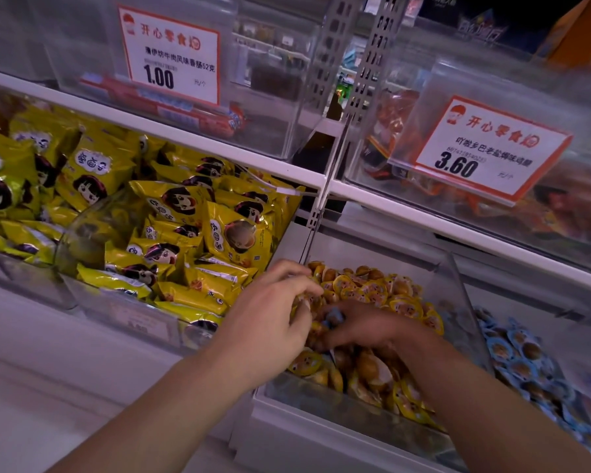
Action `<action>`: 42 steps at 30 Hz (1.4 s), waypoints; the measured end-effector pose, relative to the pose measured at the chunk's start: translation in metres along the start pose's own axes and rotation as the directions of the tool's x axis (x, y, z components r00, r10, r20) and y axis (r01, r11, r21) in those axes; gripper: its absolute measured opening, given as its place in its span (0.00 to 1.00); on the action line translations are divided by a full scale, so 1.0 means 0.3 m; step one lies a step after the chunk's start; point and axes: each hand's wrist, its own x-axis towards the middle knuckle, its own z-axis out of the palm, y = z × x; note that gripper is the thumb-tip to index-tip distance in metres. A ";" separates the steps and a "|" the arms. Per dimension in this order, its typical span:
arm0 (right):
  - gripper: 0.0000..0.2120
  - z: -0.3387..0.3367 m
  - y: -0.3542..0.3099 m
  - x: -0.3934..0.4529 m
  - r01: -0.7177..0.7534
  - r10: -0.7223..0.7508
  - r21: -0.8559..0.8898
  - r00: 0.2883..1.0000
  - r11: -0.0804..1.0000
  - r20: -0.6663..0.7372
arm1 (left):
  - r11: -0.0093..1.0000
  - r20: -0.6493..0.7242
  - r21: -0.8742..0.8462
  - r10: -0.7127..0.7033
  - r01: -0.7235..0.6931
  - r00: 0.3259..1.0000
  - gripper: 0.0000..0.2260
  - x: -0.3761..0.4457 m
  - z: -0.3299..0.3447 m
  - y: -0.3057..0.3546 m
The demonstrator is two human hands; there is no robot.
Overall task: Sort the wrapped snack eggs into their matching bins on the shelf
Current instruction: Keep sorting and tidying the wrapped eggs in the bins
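A clear bin in the middle of the lower shelf is full of yellow-wrapped snack eggs. Both my hands are inside it. My right hand has its fingers curled round a small blue-wrapped egg among the yellow ones. My left hand lies just left of it, fingers bent down into the pile and touching yellow eggs; whether it holds one I cannot see. A bin to the right holds blue-wrapped eggs.
Left of the egg bin is a bin of large yellow snack bags. The upper shelf carries clear bins with two price cards, one marked 1.00 and one marked 3.60. A perforated metal upright divides the shelves.
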 end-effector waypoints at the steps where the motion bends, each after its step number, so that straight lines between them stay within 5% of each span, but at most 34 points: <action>1: 0.15 -0.004 -0.002 -0.012 0.016 -0.013 0.128 1.000 0.992 -0.025 | 1.000 -0.012 -0.001 -0.003 0.003 1.000 0.11 -0.001 0.002 0.003; 4: 0.20 -0.009 -0.010 -0.062 0.066 -0.018 0.504 0.995 0.861 -0.099 | 0.999 -0.080 0.039 0.022 -0.019 0.997 0.11 -0.001 0.010 0.027; 8: 0.19 -0.021 -0.008 -0.114 0.200 -0.022 0.738 0.969 0.645 -0.244 | 0.991 -0.174 0.019 0.135 -0.133 0.976 0.11 -0.003 0.052 0.090; 11: 0.09 -0.036 0.016 -0.156 0.277 0.087 0.845 0.932 0.457 -0.353 | 0.969 -0.026 -0.240 -0.057 0.049 0.998 0.13 0.005 0.138 0.138; 14: 0.06 -0.029 0.051 -0.186 0.268 0.183 0.923 0.928 0.276 -0.324 | 0.840 0.207 -0.439 -0.249 0.318 0.946 0.19 0.037 0.231 0.152; 18: 0.10 -0.029 0.061 -0.218 0.252 0.169 0.959 0.947 0.130 -0.272 | 0.813 0.188 -0.457 -0.309 0.362 0.932 0.05 0.098 0.275 0.127; 21: 0.13 -0.045 0.070 -0.234 0.249 0.147 0.959 0.952 0.137 -0.268 | 0.684 0.223 -0.570 -0.404 0.455 0.887 0.06 0.132 0.278 0.111; 25: 0.11 -0.037 0.105 -0.229 0.258 0.149 0.940 0.944 0.224 -0.294 | 0.333 0.391 -0.732 -0.509 0.595 0.766 0.06 0.140 0.279 0.113; 27: 0.10 -0.027 0.102 -0.224 0.283 0.159 0.911 0.927 0.300 -0.340 | 0.249 0.427 -0.754 -0.517 0.608 0.742 0.05 0.140 0.281 0.110; 30: 0.12 -0.005 0.093 -0.220 0.311 0.109 0.853 0.915 0.419 -0.388 | 0.422 0.372 -0.701 -0.471 0.574 0.800 0.03 0.130 0.290 0.105; 32: 0.15 0.008 0.084 -0.222 0.319 0.083 0.846 0.918 0.427 -0.388 | 0.590 0.325 -0.610 -0.422 0.528 0.847 0.03 0.122 0.301 0.098; 34: 0.16 0.008 0.073 -0.227 0.301 0.099 0.858 0.923 0.416 -0.372 | 0.652 0.299 -0.563 -0.412 0.507 0.861 0.03 0.120 0.309 0.089; 39: 0.08 -0.040 0.052 -0.241 0.257 0.134 0.853 0.927 0.455 -0.351 | 0.563 0.301 -0.616 -0.478 0.551 0.825 0.06 0.128 0.274 0.076; 42: 0.09 -0.061 0.054 -0.256 0.208 0.181 0.762 0.902 0.613 -0.392 | 0.512 0.336 -0.609 -0.525 0.606 0.782 0.07 0.121 0.244 0.073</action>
